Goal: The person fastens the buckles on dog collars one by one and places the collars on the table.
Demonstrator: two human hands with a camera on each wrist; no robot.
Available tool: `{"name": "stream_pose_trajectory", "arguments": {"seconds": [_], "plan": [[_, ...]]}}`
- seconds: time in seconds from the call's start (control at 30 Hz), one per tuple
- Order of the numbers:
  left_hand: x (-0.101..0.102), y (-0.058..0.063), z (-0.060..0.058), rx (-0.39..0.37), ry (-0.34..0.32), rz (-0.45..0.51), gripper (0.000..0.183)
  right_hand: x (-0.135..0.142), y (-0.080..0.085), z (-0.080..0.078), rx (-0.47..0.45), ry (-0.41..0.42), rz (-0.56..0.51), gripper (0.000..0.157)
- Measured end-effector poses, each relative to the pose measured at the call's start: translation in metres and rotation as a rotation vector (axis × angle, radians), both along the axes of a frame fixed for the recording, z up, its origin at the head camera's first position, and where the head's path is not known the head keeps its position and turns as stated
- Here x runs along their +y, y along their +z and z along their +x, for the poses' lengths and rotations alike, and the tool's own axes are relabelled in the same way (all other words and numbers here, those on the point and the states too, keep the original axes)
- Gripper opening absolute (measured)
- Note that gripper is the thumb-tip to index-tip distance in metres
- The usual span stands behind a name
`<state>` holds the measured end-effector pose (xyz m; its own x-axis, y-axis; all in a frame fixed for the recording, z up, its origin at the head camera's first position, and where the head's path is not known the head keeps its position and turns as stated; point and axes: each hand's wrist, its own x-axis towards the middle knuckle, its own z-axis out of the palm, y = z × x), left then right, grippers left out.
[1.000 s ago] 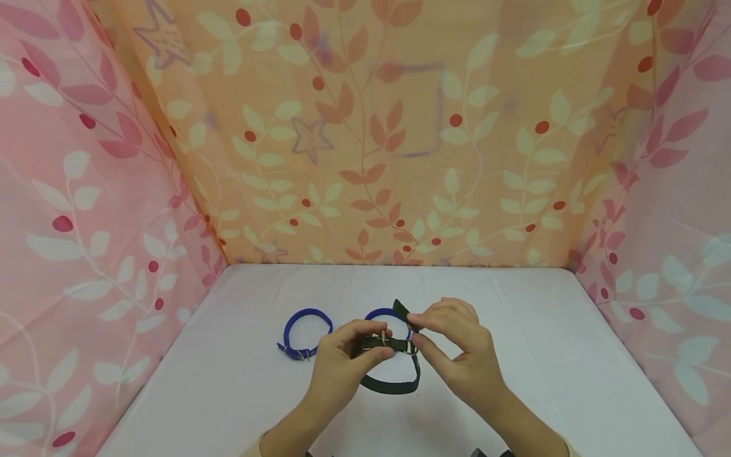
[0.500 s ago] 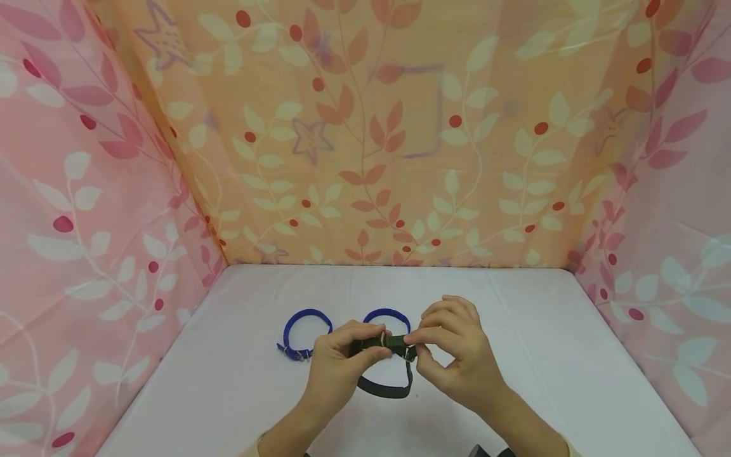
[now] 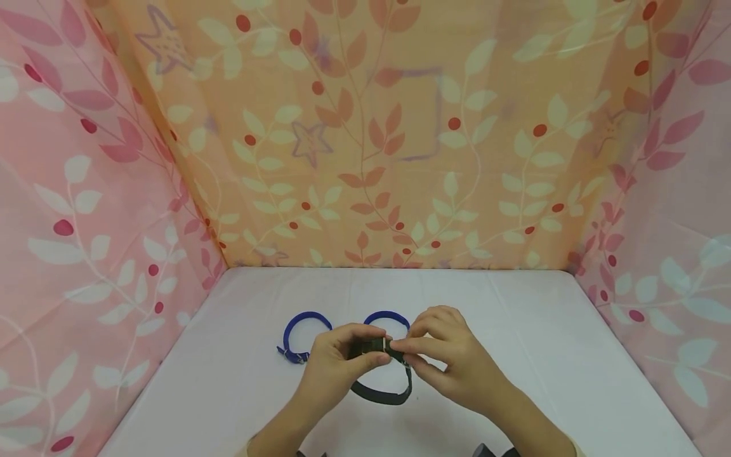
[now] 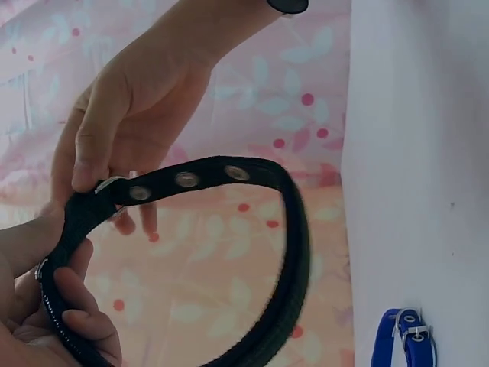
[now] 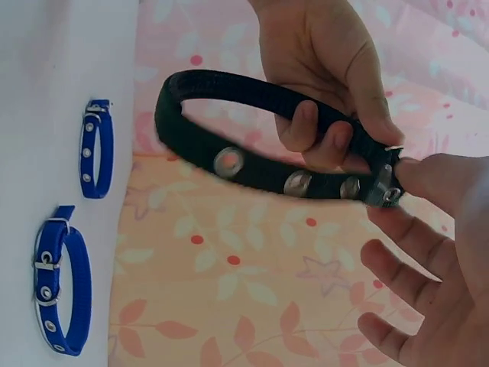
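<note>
A dark green collar (image 3: 381, 398) with metal eyelets hangs as a loop between my two hands, above the table. My left hand (image 3: 334, 362) pinches it beside the metal buckle (image 3: 385, 344), thumb below and fingers above. From the other side, my right hand (image 3: 459, 358) pinches the strap close to the buckle with thumb and forefinger. In the right wrist view, the eyelets (image 5: 228, 162) run along the band up to the right fingertips. The strap's free end is mostly hidden by the fingers.
Two blue collars lie buckled in loops on the white table (image 3: 228, 381): one on the left (image 3: 288, 330), the other (image 3: 386, 314) behind my hands and partly covered. Leaf-patterned cloth (image 3: 365, 190) encloses the back and both sides.
The strap's free end stood up in my right fingers, then lay flat across towards the buckle. My right hand has shifted left, closer to my left hand. The blue collars have stayed put.
</note>
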<state>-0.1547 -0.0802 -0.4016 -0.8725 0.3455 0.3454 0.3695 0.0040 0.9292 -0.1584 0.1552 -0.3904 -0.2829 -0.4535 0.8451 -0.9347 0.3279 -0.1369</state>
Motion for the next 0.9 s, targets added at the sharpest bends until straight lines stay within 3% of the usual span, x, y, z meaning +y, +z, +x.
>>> {"name": "stream_pose_trajectory", "arguments": {"seconds": [0.47, 0.7, 0.9], "plan": [[0.0003, 0.0021, 0.0002, 0.028, 0.003, -0.010, 0.024, -0.0050, -0.0022, 0.0044, -0.149, -0.078, -0.035, 0.026], [-0.0006, 0.0033, 0.0005, 0.059, 0.079, -0.093, 0.020, -0.0048, -0.0041, 0.0075, -0.234, -0.144, -0.029, 0.039], [-0.0014, 0.0018, -0.0022, 0.088, 0.129, -0.091, 0.019, -0.0039, -0.0063, 0.0079, -0.323, -0.209, 0.004, 0.039]]}}
